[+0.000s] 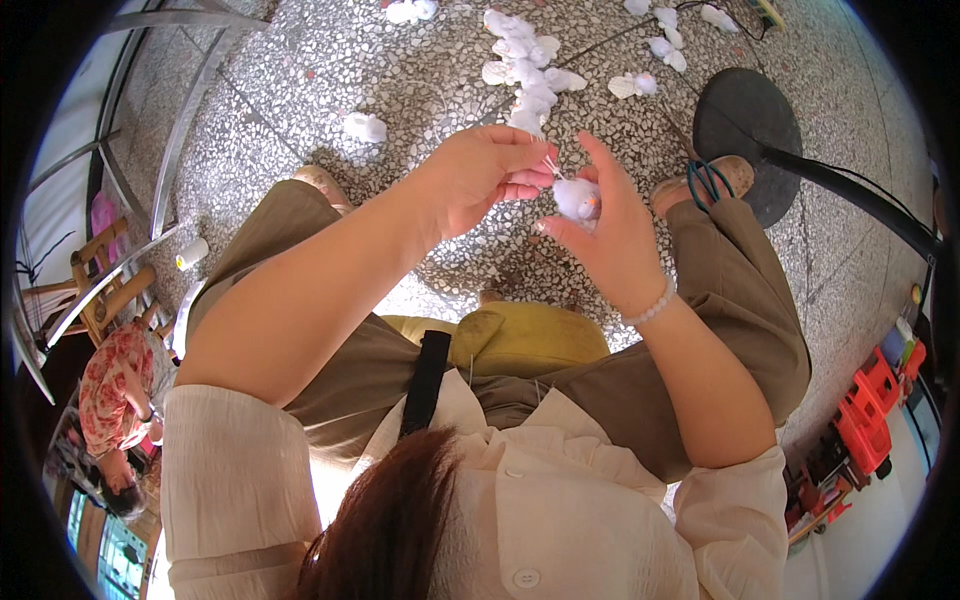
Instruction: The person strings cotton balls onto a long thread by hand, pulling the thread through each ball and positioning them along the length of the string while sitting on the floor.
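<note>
My left hand point(487, 176) pinches thin white strings point(551, 163) between thumb and fingers. The strings run to a small white fluffy ball-shaped figure point(576, 199) with an orange spot, perhaps a toy bird. My right hand point(619, 232) cups that figure, its fingers behind it and its index finger raised. How firmly it grips is hard to see. Just beyond my left hand, a string of similar white fluffy figures point(525, 71) lies across the speckled terrazzo floor point(300, 90). It reaches down to my left fingertips; whether it joins the strings there is hidden.
Teal-handled scissors point(705, 184) rest by my right foot, near a black round base point(746, 142) with a pole. More white fluffy pieces point(365, 127) lie around. A thread spool point(193, 253), metal frame point(180, 142) and seated person point(116, 405) are left; red plastic stools point(866, 420) right.
</note>
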